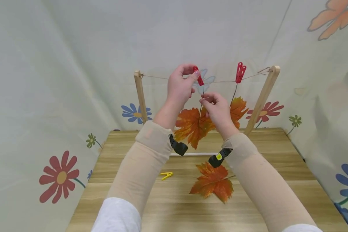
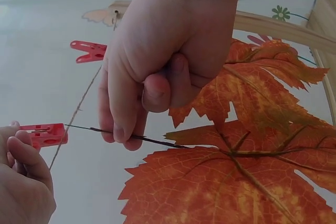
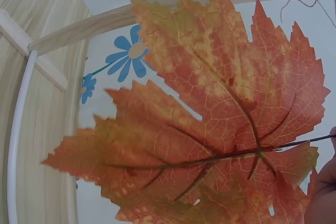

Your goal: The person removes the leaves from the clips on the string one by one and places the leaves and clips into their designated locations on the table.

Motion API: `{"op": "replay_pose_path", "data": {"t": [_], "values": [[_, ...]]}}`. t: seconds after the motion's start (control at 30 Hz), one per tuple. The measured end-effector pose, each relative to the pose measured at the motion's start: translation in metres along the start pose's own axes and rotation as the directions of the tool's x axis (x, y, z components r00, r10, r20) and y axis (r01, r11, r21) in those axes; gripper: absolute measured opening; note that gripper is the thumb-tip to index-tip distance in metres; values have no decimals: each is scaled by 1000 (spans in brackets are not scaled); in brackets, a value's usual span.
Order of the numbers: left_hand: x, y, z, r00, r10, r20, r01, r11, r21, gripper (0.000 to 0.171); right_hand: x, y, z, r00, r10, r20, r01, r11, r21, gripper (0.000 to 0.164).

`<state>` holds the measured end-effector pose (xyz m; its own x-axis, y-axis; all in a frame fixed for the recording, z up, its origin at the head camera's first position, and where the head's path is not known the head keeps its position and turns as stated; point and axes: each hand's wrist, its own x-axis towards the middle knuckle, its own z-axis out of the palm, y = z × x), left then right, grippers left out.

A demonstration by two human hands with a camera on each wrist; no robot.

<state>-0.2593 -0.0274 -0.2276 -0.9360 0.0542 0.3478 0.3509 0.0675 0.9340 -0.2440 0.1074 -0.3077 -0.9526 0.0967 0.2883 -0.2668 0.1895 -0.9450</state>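
Note:
My left hand pinches a red clothespin at the twine. Just below it, my right hand holds the thin dark stem of an orange maple leaf between thumb and fingertips. In the left wrist view the stem's top end meets the clothespin's tip, where the twine crosses. The leaf hangs beneath both hands and fills much of the right wrist view. To the right, a second red clothespin grips the stem of another orange leaf on the twine, partly hidden behind my right hand.
Two wooden posts hold the twine's ends, with a white rod low between them. On the wooden table lie a yellow clothespin and a third orange leaf. A flower-printed cloth hangs behind.

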Motion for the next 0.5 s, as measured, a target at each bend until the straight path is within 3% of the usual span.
{"op": "replay_pose_path", "data": {"t": [0.23, 0.5], "values": [[-6, -6, -3, 999, 47, 24, -46, 998, -30, 29, -4, 3, 2, 1000, 8, 19, -8, 1000, -6, 24], [-19, 11, -4, 996, 85, 3, -84, 989, -122, 29, -7, 6, 1, 1000, 24, 20, -24, 1000, 5, 24]]}}
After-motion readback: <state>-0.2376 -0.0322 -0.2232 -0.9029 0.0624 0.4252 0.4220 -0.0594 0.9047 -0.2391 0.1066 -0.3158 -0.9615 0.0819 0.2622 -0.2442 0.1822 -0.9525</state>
